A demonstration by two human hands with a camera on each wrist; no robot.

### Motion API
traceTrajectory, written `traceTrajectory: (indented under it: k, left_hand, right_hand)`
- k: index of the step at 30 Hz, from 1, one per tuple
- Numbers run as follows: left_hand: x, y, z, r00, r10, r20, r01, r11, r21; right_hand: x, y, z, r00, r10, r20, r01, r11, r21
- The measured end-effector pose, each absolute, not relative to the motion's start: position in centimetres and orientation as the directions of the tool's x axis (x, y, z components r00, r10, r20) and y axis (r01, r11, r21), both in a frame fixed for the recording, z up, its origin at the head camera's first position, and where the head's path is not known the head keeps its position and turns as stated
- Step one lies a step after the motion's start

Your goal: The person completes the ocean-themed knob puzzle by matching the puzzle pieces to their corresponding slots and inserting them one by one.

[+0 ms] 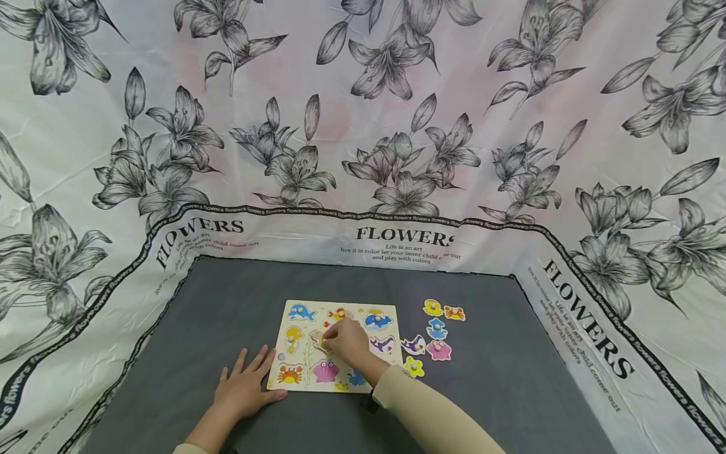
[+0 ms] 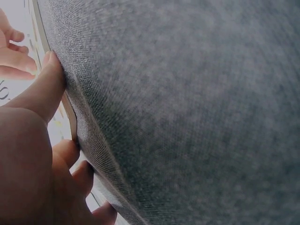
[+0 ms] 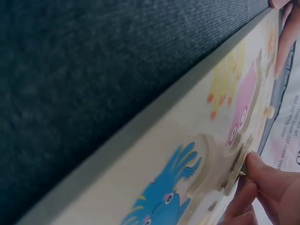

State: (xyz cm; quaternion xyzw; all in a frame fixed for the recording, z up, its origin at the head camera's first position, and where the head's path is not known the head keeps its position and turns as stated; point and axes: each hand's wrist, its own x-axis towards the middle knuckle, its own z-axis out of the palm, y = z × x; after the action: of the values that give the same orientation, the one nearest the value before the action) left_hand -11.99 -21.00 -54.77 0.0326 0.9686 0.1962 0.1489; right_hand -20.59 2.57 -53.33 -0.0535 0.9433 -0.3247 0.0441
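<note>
A pale wooden puzzle board (image 1: 300, 386) with sea-animal pictures lies on the dark grey tabletop. My right hand (image 1: 347, 343) is over its middle and pinches a thin puzzle piece (image 3: 238, 169) between thumb and fingers. That piece is tilted close over the board, seen nearly edge-on, and its picture is hidden. My left hand (image 1: 242, 386) lies at the board's lower left with fingers spread. In the left wrist view its thumb (image 2: 51, 77) touches the board's edge. Around my right hand are the printed pink shell (image 1: 326, 371), orange crab (image 1: 290, 373) and yellow seahorse (image 1: 293, 338).
Loose pieces lie right of the board: a purple dolphin (image 1: 416, 345), pink shell (image 1: 439, 350), yellow starfish (image 1: 413, 367), blue sea animal (image 1: 437, 328), orange crab (image 1: 454, 313) and a yellow piece (image 1: 433, 307). Flower-printed cloth (image 1: 397, 246) surrounds the tabletop (image 1: 488, 391).
</note>
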Motion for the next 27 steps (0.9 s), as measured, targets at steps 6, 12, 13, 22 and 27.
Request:
traceTrajectory:
  k: [6, 12, 13, 22, 27]
  left_hand:
    - [-11.9, -20.9, -54.6, -0.952, 0.123, -0.282, 0.004, 0.921, 0.390]
    - [-12.1, -20.9, -54.7, -0.951, 0.124, -0.284, 0.005, 0.922, 0.388]
    - [-12.1, -20.9, -54.9, -0.951, 0.123, -0.284, 0.005, 0.923, 0.385]
    - [-12.0, -20.8, -54.8, -0.951, 0.120, -0.286, 0.002, 0.924, 0.382]
    - [-12.0, -20.7, -54.6, -0.950, 0.117, -0.290, -0.003, 0.923, 0.384]
  right_hand:
    - [-20.8, 2.5, -53.6, -0.987, -0.149, -0.058, -0.085, 0.796, -0.600]
    - [-21.3, 2.1, -53.3, -0.983, -0.150, -0.111, -0.059, 0.816, -0.575]
    - [-21.4, 2.0, -53.3, -0.982, -0.149, -0.118, -0.055, 0.818, -0.573]
    - [-21.2, 2.5, -53.3, -0.979, -0.160, -0.124, -0.058, 0.806, -0.589]
    - [-21.1, 3.2, -52.6, -0.981, -0.170, -0.090, -0.088, 0.811, -0.579]
